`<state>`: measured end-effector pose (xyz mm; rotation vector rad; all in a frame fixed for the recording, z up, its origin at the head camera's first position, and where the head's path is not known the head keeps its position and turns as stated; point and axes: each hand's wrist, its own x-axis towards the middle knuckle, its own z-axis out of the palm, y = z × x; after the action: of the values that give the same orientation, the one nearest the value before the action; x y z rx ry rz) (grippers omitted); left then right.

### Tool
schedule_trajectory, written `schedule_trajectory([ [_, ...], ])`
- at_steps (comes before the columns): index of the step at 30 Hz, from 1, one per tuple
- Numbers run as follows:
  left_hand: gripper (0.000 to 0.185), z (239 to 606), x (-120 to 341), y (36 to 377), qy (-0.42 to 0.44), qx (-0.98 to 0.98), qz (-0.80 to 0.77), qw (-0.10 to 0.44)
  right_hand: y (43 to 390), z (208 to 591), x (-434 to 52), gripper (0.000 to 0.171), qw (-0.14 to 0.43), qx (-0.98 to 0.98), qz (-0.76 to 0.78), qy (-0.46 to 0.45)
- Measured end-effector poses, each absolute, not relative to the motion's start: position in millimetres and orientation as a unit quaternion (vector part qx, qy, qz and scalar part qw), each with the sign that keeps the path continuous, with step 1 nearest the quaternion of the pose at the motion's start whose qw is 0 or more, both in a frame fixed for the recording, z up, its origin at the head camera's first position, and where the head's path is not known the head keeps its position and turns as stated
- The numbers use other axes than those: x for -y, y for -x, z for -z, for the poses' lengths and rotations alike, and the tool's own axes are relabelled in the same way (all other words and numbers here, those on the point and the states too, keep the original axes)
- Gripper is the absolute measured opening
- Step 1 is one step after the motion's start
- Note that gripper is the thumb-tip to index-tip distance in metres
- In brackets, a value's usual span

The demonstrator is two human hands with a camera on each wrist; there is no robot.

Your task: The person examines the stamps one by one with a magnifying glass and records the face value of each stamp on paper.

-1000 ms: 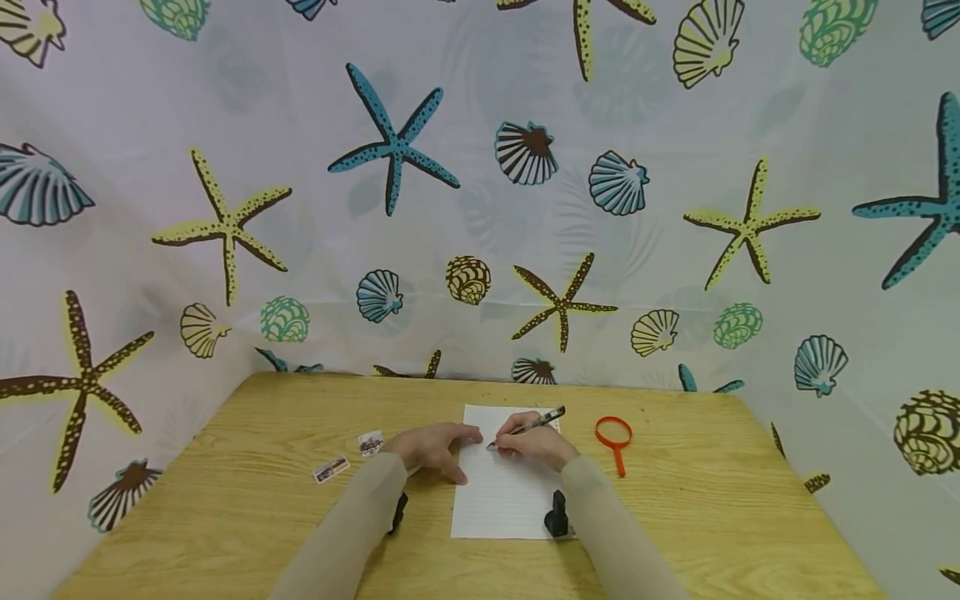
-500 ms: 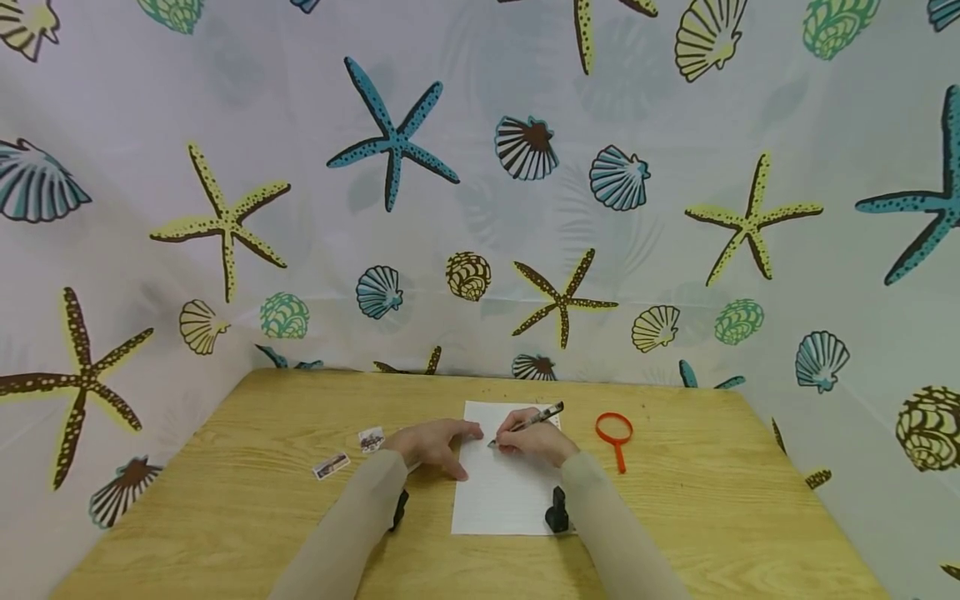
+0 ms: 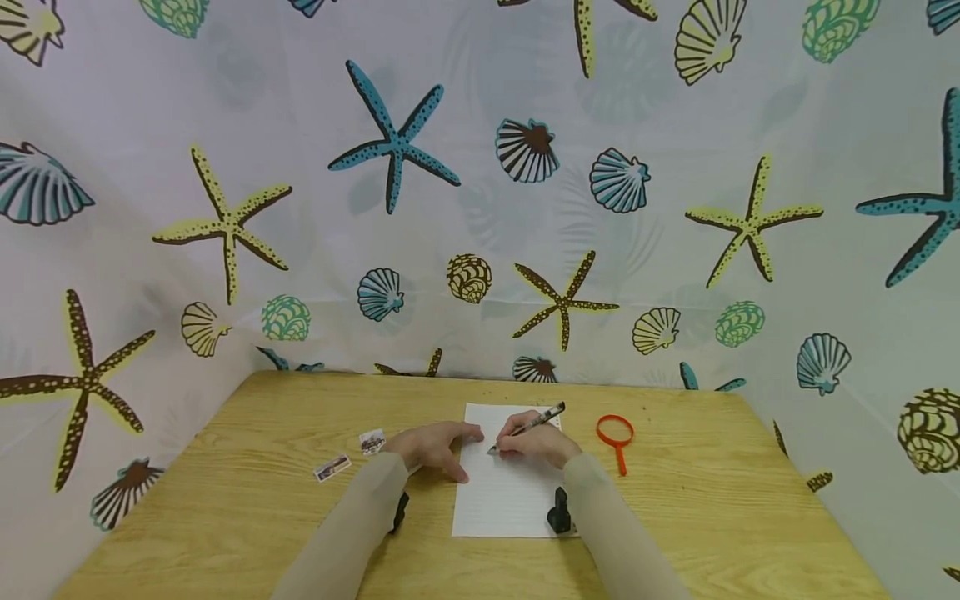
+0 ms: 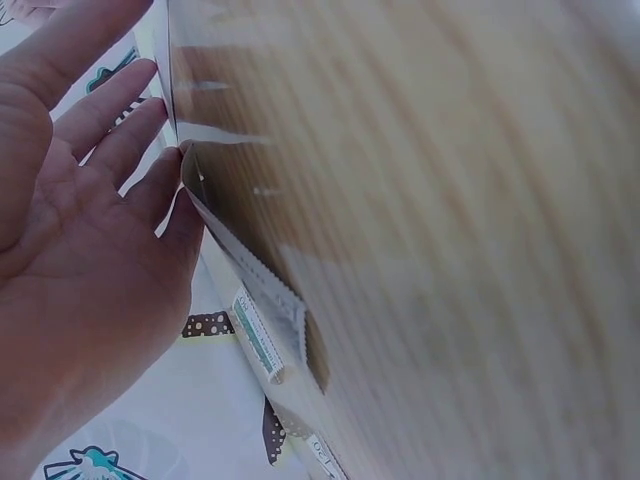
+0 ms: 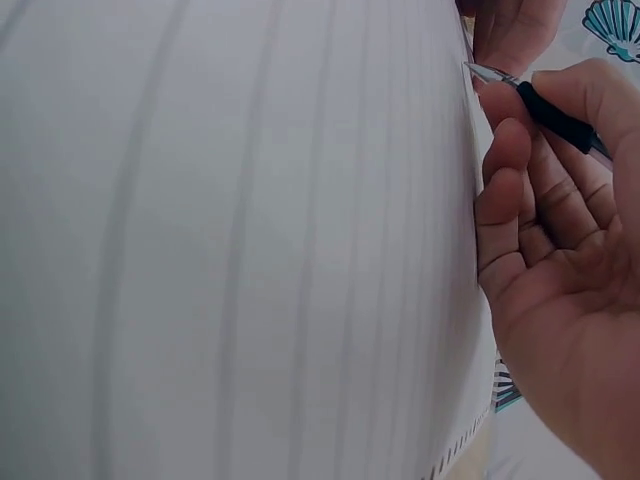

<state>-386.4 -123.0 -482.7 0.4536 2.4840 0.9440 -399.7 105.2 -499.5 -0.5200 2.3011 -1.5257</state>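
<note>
A white lined sheet of paper (image 3: 502,500) lies on the wooden table (image 3: 225,533). My right hand (image 3: 536,442) grips a black pen (image 3: 536,421), its tip on the upper part of the sheet; the right wrist view shows the pen (image 5: 555,115) pinched between the fingers (image 5: 505,190) against the paper (image 5: 250,250). My left hand (image 3: 435,446) rests flat with fingers spread, touching the sheet's left edge. In the left wrist view the left hand (image 4: 80,260) lies against the table with two small stamps (image 4: 265,325) beyond it.
Two small stamps (image 3: 371,442) (image 3: 331,467) lie left of my left hand. An orange magnifying glass (image 3: 615,437) lies right of the paper. A curtain printed with shells and starfish (image 3: 480,192) closes off the table's back and sides.
The pen tip has shifted only slightly on the paper. The left hand has stayed in place.
</note>
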Motion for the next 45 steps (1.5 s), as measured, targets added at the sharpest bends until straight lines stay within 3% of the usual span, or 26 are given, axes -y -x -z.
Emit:
schedule_trajectory([
  [16, 0.07, 479.7, 123.3, 383.1, -0.169, -0.899, -0.34, 0.218, 400.0, 499.8, -105.3, 0.004, 0.142, -0.813, 0.541, 0.161],
  [35, 0.07, 484.2, 121.6, 384.4, -0.163, -0.903, -0.334, 0.217, 396.6, 497.0, -108.4, 0.004, 0.172, -0.803, 0.544, 0.173],
  [45, 0.071, 481.4, 120.8, 384.6, -0.159, -0.903, -0.334, 0.218, 399.2, 498.3, -107.7, 0.007, 0.146, -0.804, 0.552, 0.166],
])
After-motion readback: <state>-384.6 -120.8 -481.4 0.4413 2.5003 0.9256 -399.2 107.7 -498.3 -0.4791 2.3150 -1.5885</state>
